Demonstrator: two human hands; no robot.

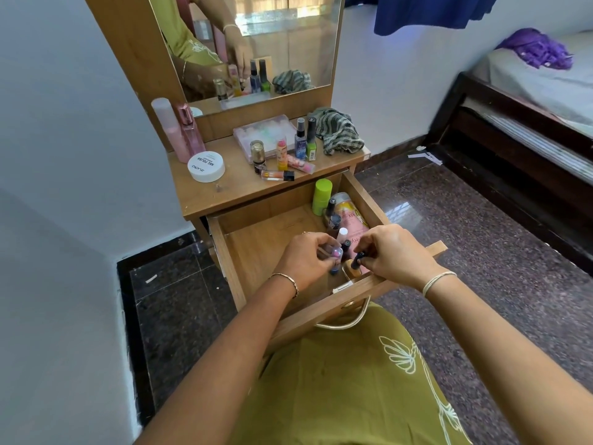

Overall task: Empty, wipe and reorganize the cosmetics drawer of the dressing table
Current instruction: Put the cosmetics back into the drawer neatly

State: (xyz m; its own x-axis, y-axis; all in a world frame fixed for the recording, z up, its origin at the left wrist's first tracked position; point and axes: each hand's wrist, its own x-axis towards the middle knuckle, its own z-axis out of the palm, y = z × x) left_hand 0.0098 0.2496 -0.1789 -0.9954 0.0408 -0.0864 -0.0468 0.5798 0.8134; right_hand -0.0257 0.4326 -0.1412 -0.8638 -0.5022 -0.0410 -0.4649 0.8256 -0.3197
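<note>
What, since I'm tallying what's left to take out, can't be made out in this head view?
All head view.
Count of small bottles in the left hand: fingers cover them.
Label of the dark bottle the right hand pinches: too small.
Near right corner of the drawer: under both hands.
Print on the pink pack: cut off by bottles, right hand.
Back of the drawer: under the tabletop.
</note>
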